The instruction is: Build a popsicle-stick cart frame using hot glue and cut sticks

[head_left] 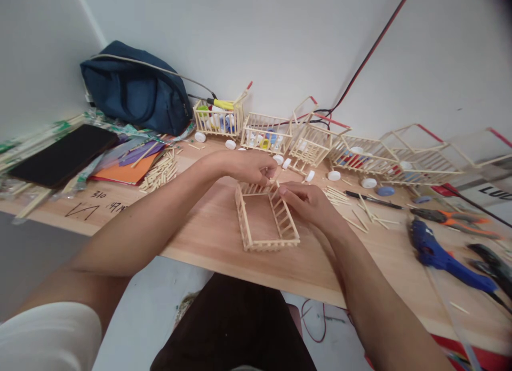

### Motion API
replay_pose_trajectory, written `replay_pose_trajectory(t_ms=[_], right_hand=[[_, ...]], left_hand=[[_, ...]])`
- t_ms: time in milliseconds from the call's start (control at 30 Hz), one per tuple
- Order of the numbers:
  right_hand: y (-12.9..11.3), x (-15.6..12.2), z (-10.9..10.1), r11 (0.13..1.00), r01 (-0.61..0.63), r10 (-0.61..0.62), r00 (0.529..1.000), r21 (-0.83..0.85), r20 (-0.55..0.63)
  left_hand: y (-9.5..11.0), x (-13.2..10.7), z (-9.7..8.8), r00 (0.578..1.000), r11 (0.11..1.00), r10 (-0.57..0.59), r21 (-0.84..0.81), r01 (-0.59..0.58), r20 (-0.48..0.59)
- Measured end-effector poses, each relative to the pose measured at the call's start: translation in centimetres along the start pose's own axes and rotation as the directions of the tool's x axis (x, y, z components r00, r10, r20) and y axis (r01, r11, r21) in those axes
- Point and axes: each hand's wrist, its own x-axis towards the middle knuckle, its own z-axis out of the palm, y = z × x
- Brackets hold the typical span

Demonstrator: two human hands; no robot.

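Observation:
On the wooden table in front of me stands a small open frame of thin wooden sticks [245,228], shaped like a low rectangular basket with slatted sides. My left hand [253,168] reaches over its far side, fingers bent down and pinched near the far right corner; whatever is between the fingertips is hidden. My right hand [302,200] grips the frame at that same corner, thumb and fingers closed on the upper edge of the right side.
Several finished stick carts [272,134] with white wheels line the wall. A pile of cut sticks [162,171], a black tablet-like slab [64,155] and a blue bag [138,88] are at left. A blue glue gun [444,259] and orange-handled pliers [448,217] lie at right.

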Motion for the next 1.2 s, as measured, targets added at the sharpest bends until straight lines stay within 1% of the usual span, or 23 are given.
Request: replay_pose_trajectory(t_ms=[333,500,733,967,1200], right_hand=[[0.02,0.08,0.09,0.999,0.022,-0.021,1.0,0.03,-0.02],[-0.27,0.03,0.05,0.999,0.022,-0.022,1.0,0.025,-0.014],[0.02,0.04,0.04,0.999,0.017,-0.017,1.0,0.03,-0.009],[0.07,0.03,0.06,0.999,0.019,-0.019,1.0,0.034,-0.017],[-0.09,0.07,-0.01,1.0,0.021,-0.021,1.0,0.015,0.0]], left_hand=[[-0.79,0.35,0.23,0.998,0.998,0.055,-0.01,-0.055,-0.006],[-0.86,0.32,0.26,0.999,0.999,0.044,-0.004,-0.044,-0.006],[-1.01,0.48,0.33,0.999,0.999,0.053,-0.008,-0.053,-0.008],[-0.83,0.44,0.21,0.998,0.998,0.056,-0.008,-0.056,-0.01],[-0.57,0.28,0.13,0.999,0.999,0.037,0.011,-0.037,-0.007]])
